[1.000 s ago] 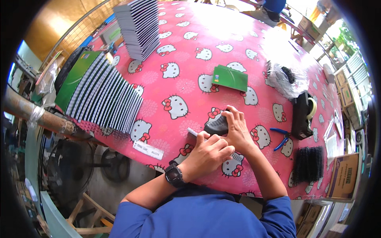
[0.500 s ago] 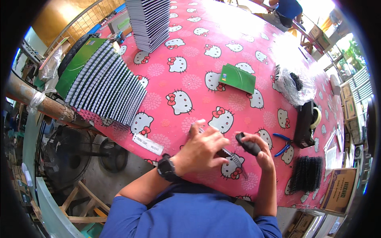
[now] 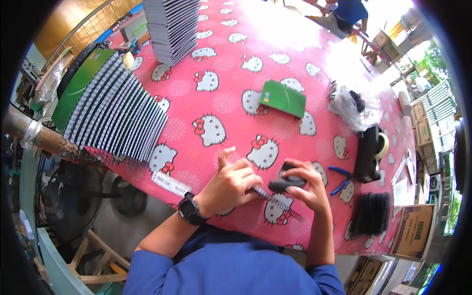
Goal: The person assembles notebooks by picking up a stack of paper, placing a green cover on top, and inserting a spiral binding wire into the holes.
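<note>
The left hand (image 3: 231, 184) pinches a black coil (image 3: 278, 201) at the table's (image 3: 295, 64) near edge; the right hand (image 3: 305, 189) grips a dark pad (image 3: 286, 183) over it. Many stacked pads (image 3: 115, 115) fan out far left, seemingly finished.

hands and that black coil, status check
Left hand pinching black spiral coil. Right hand gripping dark handheld tool over it. Blue pliers lie clear, right.
</note>
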